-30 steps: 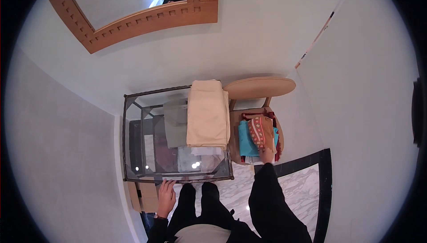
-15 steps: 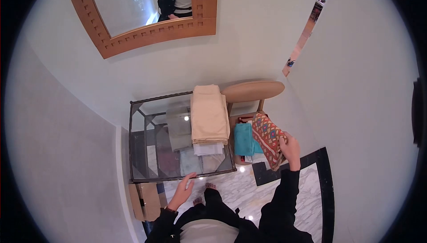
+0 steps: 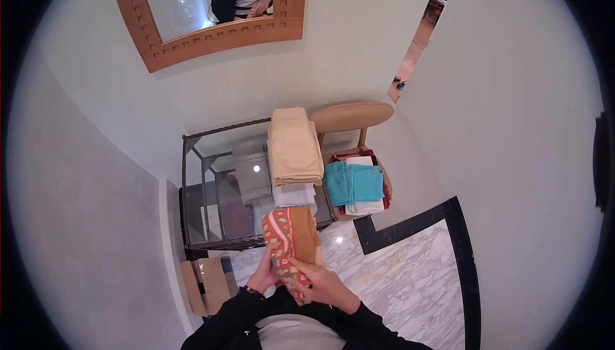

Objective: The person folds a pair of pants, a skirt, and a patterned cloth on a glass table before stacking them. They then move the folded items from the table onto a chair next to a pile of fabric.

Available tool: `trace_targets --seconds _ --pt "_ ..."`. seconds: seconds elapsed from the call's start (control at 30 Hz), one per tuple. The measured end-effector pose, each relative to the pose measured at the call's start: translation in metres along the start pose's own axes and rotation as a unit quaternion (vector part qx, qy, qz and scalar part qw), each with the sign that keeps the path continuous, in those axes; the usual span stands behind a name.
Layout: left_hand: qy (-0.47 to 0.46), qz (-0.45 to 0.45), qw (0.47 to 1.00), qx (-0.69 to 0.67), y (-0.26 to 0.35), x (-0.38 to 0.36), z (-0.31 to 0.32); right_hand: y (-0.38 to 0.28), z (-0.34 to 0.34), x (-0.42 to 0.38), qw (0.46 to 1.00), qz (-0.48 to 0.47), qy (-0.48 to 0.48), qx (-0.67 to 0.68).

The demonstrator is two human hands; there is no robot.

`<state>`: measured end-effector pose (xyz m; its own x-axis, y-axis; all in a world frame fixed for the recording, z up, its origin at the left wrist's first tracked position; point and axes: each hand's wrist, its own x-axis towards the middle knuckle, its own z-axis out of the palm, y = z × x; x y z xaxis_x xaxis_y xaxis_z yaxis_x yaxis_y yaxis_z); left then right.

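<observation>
In front of my body I hold a folded patterned cloth (image 3: 278,225) with red, white and yellow motifs and a plain orange-brown part. My left hand (image 3: 263,273) grips its left edge, with some fingers hidden beneath. My right hand (image 3: 325,286) grips the near right part, fingers lying over the pattern. Just beyond the cloth, a stack of folded cream cloths (image 3: 296,148) rests on the glass-topped table (image 3: 214,225), with folded white cloth (image 3: 293,196) under it. Folded turquoise cloth (image 3: 365,183) lies on the chair to the right, above white and red fabric.
The chair's tan backrest (image 3: 352,118) stands against the wall. A wood-framed mirror (image 3: 224,45) hangs above the table. Cardboard boxes (image 3: 214,279) sit on the floor at left. Dark-bordered marble floor (image 3: 410,273) lies at right.
My right hand has brought the patterned cloth from above the chair to in front of me. My left hand has taken hold of it too. The turquoise cloth is now uncovered.
</observation>
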<state>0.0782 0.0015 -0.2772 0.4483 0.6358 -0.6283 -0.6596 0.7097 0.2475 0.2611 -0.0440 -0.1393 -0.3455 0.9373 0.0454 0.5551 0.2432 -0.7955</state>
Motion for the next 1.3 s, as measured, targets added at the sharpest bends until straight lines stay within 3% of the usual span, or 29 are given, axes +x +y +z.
trace_targets --seconds 0.07,0.17,0.2,0.33,0.43,0.6,0.7,0.77,0.83,0.97,1.03,1.07,1.2,1.3 --pt "0.012 0.024 0.999 0.035 0.008 -0.015 -0.033 -0.008 0.006 -0.003 0.995 0.026 -0.069 0.059" --pt "0.025 0.061 0.995 0.078 0.019 -0.038 -0.056 -0.009 0.021 -0.001 0.994 -0.034 0.052 0.093" --pt "0.040 0.079 0.993 0.078 0.021 -0.050 -0.056 -0.002 0.026 -0.002 0.995 0.012 0.031 0.094" --pt "0.070 0.140 0.981 0.113 0.027 -0.075 -0.065 0.041 0.066 -0.004 0.984 0.099 0.095 0.111" --pt "0.092 0.156 0.974 0.134 0.033 -0.098 -0.042 0.065 0.090 -0.005 0.927 0.157 0.027 0.339" --pt "0.124 0.245 0.956 0.104 0.035 -0.108 -0.082 0.165 0.065 0.013 0.920 0.150 0.320 0.170" --pt "0.142 0.299 0.940 0.080 0.040 -0.103 -0.110 0.273 0.045 0.033 0.867 0.211 0.388 0.229" --pt "0.165 0.314 0.931 0.080 0.036 -0.081 -0.118 0.350 0.042 0.054 0.877 0.281 0.358 0.158" --pt "0.204 0.298 0.927 0.104 0.021 -0.039 -0.127 0.449 0.060 0.081 0.920 0.236 0.309 0.049" --pt "0.301 0.204 0.900 0.242 -0.042 0.081 -0.174 0.498 0.048 0.143 0.923 0.319 0.202 -0.073" --pt "0.341 0.151 0.831 0.413 -0.086 0.141 -0.210 0.511 0.042 0.162 0.878 0.446 0.143 -0.097" --pt "0.347 0.135 0.770 0.518 -0.104 0.166 -0.227 0.513 0.042 0.168 0.848 0.507 0.112 -0.109" --pt "0.333 0.123 0.482 0.801 -0.120 0.191 -0.214 0.506 0.043 0.189 0.818 0.555 0.095 -0.116" --pt "0.347 0.164 0.352 0.853 -0.131 0.194 -0.217 0.512 0.039 0.192 0.827 0.545 0.091 -0.101"
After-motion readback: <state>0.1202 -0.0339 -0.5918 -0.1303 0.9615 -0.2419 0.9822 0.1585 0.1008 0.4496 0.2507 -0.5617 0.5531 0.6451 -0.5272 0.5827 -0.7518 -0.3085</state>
